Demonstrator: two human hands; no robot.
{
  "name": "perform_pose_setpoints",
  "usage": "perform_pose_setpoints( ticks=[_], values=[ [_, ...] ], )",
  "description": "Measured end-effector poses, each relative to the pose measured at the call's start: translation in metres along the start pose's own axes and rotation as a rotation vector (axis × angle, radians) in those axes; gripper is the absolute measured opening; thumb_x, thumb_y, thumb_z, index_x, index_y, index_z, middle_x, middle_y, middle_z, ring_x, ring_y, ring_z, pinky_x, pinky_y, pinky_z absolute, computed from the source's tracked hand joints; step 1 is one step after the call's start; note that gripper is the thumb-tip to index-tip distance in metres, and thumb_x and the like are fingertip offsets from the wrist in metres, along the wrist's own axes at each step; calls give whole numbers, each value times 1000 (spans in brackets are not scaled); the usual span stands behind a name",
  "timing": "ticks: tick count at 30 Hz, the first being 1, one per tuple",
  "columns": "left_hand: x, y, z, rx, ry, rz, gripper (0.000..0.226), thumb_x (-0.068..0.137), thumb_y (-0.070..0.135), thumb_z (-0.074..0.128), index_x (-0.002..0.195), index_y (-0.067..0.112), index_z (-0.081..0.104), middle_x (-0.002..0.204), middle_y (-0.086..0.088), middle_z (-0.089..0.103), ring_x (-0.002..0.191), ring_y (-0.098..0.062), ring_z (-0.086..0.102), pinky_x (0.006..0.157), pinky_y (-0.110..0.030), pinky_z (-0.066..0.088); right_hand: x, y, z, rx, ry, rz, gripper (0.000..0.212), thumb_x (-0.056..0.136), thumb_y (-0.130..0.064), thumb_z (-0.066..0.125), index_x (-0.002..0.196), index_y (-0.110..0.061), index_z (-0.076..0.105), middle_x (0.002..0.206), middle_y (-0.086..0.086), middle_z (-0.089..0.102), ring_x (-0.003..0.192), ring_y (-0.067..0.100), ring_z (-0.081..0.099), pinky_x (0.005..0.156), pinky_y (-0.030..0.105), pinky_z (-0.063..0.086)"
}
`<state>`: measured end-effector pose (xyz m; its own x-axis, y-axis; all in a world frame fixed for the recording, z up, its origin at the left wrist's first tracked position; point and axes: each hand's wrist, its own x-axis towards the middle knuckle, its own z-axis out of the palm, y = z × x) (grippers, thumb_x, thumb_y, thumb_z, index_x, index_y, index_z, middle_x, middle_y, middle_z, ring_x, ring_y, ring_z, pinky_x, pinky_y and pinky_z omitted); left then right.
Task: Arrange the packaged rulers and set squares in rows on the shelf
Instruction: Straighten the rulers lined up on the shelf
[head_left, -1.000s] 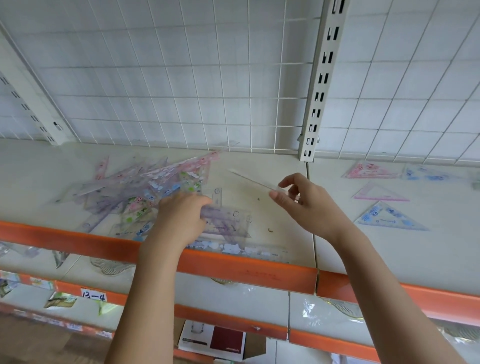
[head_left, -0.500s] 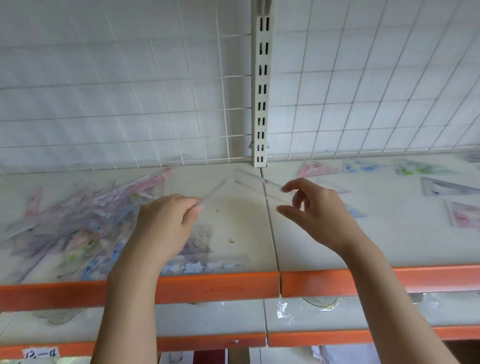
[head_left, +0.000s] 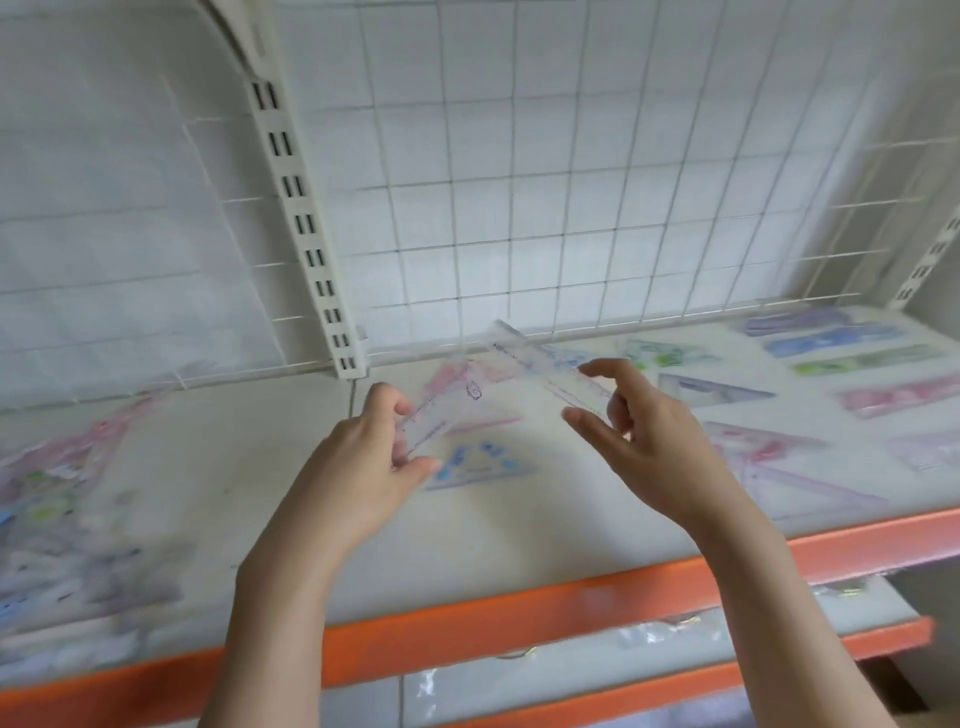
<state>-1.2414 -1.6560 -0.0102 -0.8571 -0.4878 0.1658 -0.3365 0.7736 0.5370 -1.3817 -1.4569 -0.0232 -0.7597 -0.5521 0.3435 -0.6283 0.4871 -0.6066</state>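
My left hand (head_left: 353, 467) pinches the end of a clear plastic piece (head_left: 447, 395) between thumb and forefinger, above the white shelf (head_left: 291, 519). My right hand (head_left: 654, 447) pinches a clear packaged ruler (head_left: 540, 358), which slants up and left until its tip meets the other piece. A blurred pile of packaged rulers and set squares (head_left: 62, 499) lies on the shelf at the left. To the right, set squares (head_left: 711, 389) and rulers (head_left: 841, 343) lie singly in rows. A blue set square (head_left: 478, 462) lies just below my hands.
A white wire grid (head_left: 519, 208) backs the shelf, with a slotted upright (head_left: 306, 223) at the seam between two boards. An orange rail (head_left: 467, 623) runs along the front edge. A lower shelf (head_left: 675, 660) holds clear packets.
My view has swung to the right, from the pile towards the laid-out rows. My left hand left the pile with a clear piece, and both hands rose above the shelf.
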Motion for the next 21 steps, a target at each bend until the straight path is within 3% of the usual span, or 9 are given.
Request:
perform_pose_setpoints(
  ticks=[5, 9, 12, 15, 18, 21],
  values=[
    [22, 61, 43, -63, 29, 64, 40, 82, 29, 69, 99, 21, 33, 83, 12, 52, 63, -1, 45, 61, -27, 34, 17, 63, -53, 46, 2, -15, 31, 91, -40, 53, 115, -21, 46, 74, -7, 54, 67, 9, 49, 68, 32, 39],
    [35, 111, 71, -35, 142, 120, 31, 79, 38, 69, 100, 28, 49, 80, 17, 57, 62, -3, 51, 64, -31, 43, 23, 108, -87, -6, -17, -84, 27, 93, -34, 52, 112, -17, 45, 93, -22, 55, 84, 15, 50, 81, 35, 39],
    [40, 148, 92, 49, 172, 123, 28, 82, 51, 57, 105, 35, 55, 81, 20, 56, 74, -13, 56, 73, -33, 46, 27, 144, -110, -7, -63, -96, 22, 94, -31, 51, 110, -18, 42, 106, -12, 53, 90, 14, 50, 74, 22, 31],
    [48, 175, 115, 49, 180, 143, 32, 83, 54, 51, 108, 34, 57, 86, 15, 60, 69, -16, 55, 70, -35, 48, 34, 176, -135, -75, -95, -87, 30, 93, -28, 54, 117, -12, 51, 107, -6, 47, 91, 12, 48, 72, 15, 29],
    [57, 191, 138, -7, 125, 172, 36, 80, 47, 62, 112, 31, 60, 86, 15, 60, 57, -2, 47, 64, -28, 41, 46, 209, -159, -162, -70, -57, 36, 90, -24, 60, 121, -7, 57, 108, 5, 52, 100, 20, 55, 76, 19, 33],
    [64, 205, 156, -52, 53, 214, 47, 80, 34, 70, 124, 27, 56, 92, 14, 55, 63, 8, 45, 65, -14, 34, 59, 239, -174, -258, -59, -27, 41, 90, -23, 61, 127, -7, 55, 116, 11, 55, 109, 29, 54, 85, 30, 36]
  ],
)
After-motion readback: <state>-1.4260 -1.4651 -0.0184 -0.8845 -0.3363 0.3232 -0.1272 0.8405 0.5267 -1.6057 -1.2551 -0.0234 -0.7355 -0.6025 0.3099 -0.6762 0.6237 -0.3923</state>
